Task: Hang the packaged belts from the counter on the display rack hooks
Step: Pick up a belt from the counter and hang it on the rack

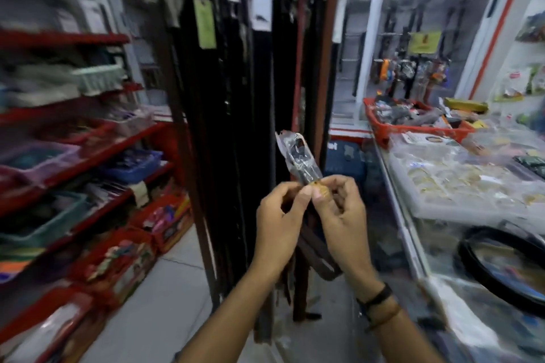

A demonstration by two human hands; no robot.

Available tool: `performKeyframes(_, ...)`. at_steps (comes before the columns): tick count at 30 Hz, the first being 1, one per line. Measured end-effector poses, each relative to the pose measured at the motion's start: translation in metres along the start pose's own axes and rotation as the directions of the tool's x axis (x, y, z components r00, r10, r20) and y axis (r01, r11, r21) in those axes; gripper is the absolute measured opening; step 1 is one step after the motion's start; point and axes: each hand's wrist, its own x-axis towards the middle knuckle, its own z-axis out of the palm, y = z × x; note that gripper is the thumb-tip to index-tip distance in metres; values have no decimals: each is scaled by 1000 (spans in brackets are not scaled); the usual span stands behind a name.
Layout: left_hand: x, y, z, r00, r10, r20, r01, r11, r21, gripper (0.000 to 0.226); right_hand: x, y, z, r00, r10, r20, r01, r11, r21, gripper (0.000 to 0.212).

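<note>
A packaged belt (298, 156) in clear plastic sticks up from between my hands, its buckle end tilted up and left. My left hand (277, 218) and my right hand (342, 209) both pinch the package just below the buckle. The brown strap (318, 259) hangs down under my hands. Straight ahead stands the display rack (236, 82), crowded with several long dark belts hanging from the top; its hooks are out of view or blurred. A coiled black belt (501, 268) lies on the glass counter (413, 230) at the right.
Red shelves (88, 156) with baskets and goods line the left side. A red basket (413, 124) full of items sits at the counter's far end. Pale floor tiles (165, 289) show between the shelves and the rack.
</note>
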Motion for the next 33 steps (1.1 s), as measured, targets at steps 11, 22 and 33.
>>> performKeyframes(11,84,63,-133,981,93,-171,-132,964,-230,12,59,-82,128,972,-232,43,235,938,-256,14)
performKeyframes(22,169,126,-230,925,276,-261,-344,899,-270,13,135,-164,228,828,-557,64,555,798,-236,44)
performKeyframes(33,215,162,-248,835,478,-273,-497,868,-3,40,182,-192,265,794,-607,-36,607,795,-22,37)
